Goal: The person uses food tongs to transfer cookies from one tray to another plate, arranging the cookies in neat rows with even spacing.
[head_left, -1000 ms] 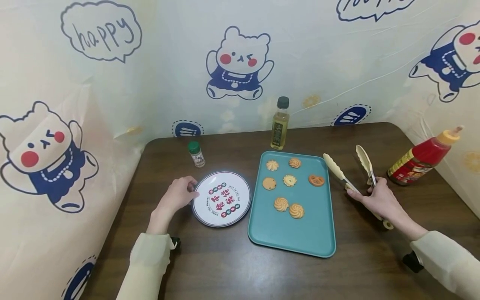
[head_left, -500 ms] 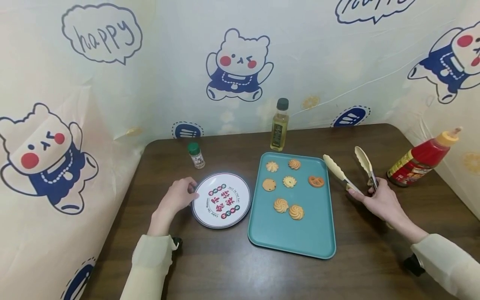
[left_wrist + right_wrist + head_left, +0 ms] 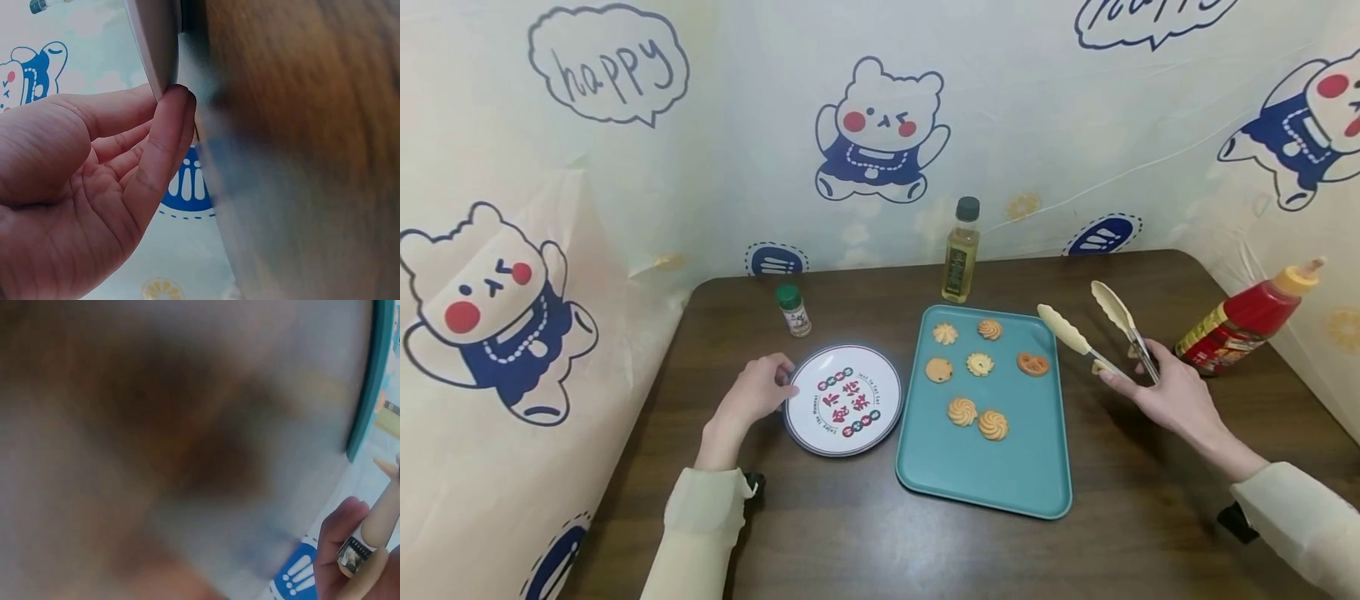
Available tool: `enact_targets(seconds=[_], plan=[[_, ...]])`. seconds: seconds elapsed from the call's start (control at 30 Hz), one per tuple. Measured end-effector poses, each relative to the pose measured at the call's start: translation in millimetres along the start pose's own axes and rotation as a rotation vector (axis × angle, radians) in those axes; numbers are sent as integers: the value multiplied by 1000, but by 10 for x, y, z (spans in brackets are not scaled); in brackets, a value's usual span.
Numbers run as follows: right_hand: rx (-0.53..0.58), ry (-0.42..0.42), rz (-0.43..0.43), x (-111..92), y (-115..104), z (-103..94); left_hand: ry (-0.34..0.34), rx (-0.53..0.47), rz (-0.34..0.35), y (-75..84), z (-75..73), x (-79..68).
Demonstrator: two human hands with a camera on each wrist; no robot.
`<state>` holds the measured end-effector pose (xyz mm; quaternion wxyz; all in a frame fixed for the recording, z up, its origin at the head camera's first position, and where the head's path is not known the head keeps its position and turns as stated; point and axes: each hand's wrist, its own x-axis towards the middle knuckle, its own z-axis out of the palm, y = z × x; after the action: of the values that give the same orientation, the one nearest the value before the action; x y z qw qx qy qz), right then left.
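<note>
At the table's left, my left hand [image 3: 758, 388] pinches the rim of a round white plate [image 3: 812, 417] with red lettering and a dark blue edge. The left wrist view has the plate [image 3: 153, 44] edge-on, thumb on one face and fingers [image 3: 165, 134] on the other. My right hand [image 3: 1172, 396] holds a pair of tongs [image 3: 1067, 333] with cream tips, spread apart and pointing toward the back wall. In the right wrist view the tongs [image 3: 381, 515] show only partly, at the right edge. Left of them lies a teal tray [image 3: 981, 475] bearing several cookies [image 3: 962, 409] and a pretzel [image 3: 1033, 363].
Behind the plate stands a green-capped seasoning shaker [image 3: 793, 311]. A bottle of yellowish oil [image 3: 960, 250] is behind the tray. Close beyond my right hand, a red sauce bottle [image 3: 1243, 321] with a yellow cap stands near the right wall. Printed cloth hangs around the brown table [image 3: 820, 517].
My right hand has lifted the tongs a little and shifted them slightly left, toward the tray; their tips are somewhat closer together. The left hand and plate have stayed in place.
</note>
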<state>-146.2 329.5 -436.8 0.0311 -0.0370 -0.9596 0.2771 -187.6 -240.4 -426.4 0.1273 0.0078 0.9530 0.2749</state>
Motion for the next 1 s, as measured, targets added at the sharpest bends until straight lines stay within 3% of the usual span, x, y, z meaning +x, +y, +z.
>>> enact_targets(seconds=[0.47,0.77,1.0], plan=[[-69,-125,-139,160,-255,-152,11,-11,-24,2,13,-4],[-131,-236,-181,275,-429,-117,3,-64,-97,45,30,-52],[-155,-270,-205,337,-525,-56,-3,-77,-128,94,10,-74]])
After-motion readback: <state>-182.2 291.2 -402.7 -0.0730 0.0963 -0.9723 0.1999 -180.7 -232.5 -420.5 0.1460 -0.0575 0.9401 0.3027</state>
